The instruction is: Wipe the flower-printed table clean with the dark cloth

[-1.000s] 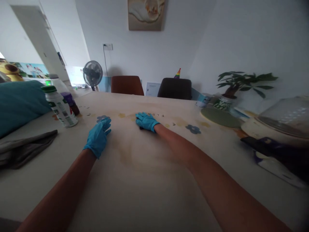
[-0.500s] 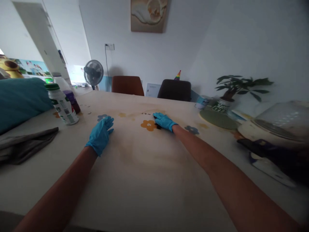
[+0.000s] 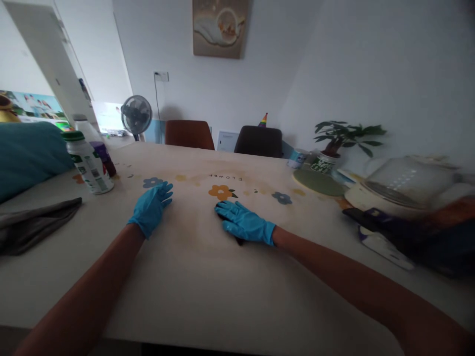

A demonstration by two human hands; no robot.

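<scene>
a small dark, flat, cloth-like piece [image 3: 240,242] lies on the white bench [image 3: 208,296], just on the near side of a printed orange flower [image 3: 219,192]. the right hand [image 3: 244,223], in a blue glove, lies flat over it, fingers stretched out rather than curled, mostly covering it. to the left, the blue-gloved left hand [image 3: 151,207] is open and holds nothing, beside a printed blue-grey flower [image 3: 153,183]. farther left are a crumpled dark grey cloth [image 3: 37,228] and a white bottle with a green cap [image 3: 91,168]. at far right, a leafy potted plant [image 3: 324,162] stands by a round green mat [image 3: 317,184].
</scene>
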